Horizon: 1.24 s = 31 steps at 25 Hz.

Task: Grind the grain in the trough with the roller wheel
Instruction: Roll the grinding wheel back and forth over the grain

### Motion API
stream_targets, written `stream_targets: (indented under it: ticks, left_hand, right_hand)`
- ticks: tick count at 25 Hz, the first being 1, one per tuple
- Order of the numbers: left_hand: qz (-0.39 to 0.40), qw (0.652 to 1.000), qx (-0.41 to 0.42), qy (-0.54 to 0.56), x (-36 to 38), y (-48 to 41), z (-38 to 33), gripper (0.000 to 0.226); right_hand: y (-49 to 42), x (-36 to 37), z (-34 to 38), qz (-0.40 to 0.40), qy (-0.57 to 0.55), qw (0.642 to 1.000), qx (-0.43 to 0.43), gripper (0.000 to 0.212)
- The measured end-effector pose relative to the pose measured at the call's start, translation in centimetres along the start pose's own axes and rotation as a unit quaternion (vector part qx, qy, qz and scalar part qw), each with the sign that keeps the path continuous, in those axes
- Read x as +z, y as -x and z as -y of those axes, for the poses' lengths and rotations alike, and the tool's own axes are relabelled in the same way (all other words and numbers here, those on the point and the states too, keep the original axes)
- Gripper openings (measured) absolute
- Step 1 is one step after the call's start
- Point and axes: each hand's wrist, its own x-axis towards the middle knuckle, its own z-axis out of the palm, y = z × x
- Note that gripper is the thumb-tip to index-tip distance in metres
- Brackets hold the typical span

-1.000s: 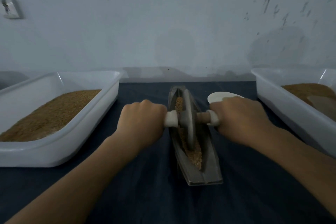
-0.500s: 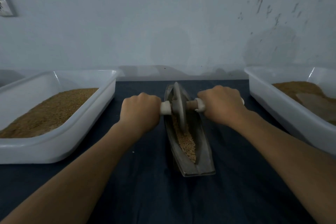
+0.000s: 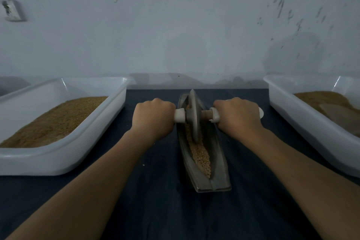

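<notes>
A pale, scuffed wall (image 3: 175, 25) is seen behind a table covered in dark blue cloth (image 3: 165, 210). Two white plastic tubs are set on the cloth, well apart: the left tub (image 3: 58, 161) is filled with brown grain, and the right tub (image 3: 311, 132) is partly cut off by the frame edge, with brown grain and a flat brownish piece (image 3: 337, 115) lying in it. What that piece is cannot be told.

Between the tubs, a long, narrow, boat-shaped metal trough (image 3: 220, 171) is laid lengthwise, pointing away from the person. The left hand (image 3: 153, 118) is curled in a fist around the left end of the wheel's axle, and the right hand (image 3: 238, 116) is wrapped the same way around the right end. Only the white handle collars are left showing beside the knuckles.

The roller wheel (image 3: 193, 115) is held upright in the far half of the trough's groove. The grain in the trough (image 3: 200, 156) is spread along the groove, mostly on the near side of the wheel, and a little is seen beyond it
</notes>
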Motion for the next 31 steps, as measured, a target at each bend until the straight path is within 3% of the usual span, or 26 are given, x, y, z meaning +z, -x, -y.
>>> stream_targets:
  ticks: [4,9,12,15,19,23,28,31]
  left_hand:
    - [-0.021,1.000,0.012,0.010,0.4,2.1,0.3,0.026]
    - [-0.090,0.993,0.071,-0.021,-1.6,4.6,0.6,0.054]
    - [-0.046,0.998,0.047,-0.024,0.3,2.7,0.3,0.032]
    - [0.010,1.000,0.001,0.007,0.4,-0.7,0.1,0.006]
    - [0.018,0.999,0.021,0.019,-0.4,0.9,0.2,0.010]
    - [-0.064,0.994,0.085,-0.032,-1.5,4.4,0.7,0.045]
    - [-0.016,0.999,0.032,-0.036,-0.9,0.1,-0.6,0.006]
    - [0.017,1.000,0.006,-0.019,-1.2,-0.8,-0.6,0.005]
  right_hand:
    - [1.6,-0.6,-0.1,-0.047,0.041,0.997,-0.033,0.029]
    - [5.0,-1.0,-1.0,-0.071,0.071,0.994,-0.049,0.035]
    - [2.8,-0.3,-0.6,-0.078,0.067,0.994,-0.043,0.042]
    - [-0.8,0.1,-0.1,-0.033,0.033,0.999,-0.011,0.027]
    - [0.9,-0.5,-0.7,-0.027,0.056,0.998,-0.033,0.028]
    - [5.2,-1.1,-1.8,-0.095,0.032,0.993,-0.069,0.016]
    - [1.3,0.6,-0.6,-0.038,0.001,0.999,0.015,0.024]
    - [-0.7,-0.1,-0.2,0.009,-0.002,1.000,0.021,0.012]
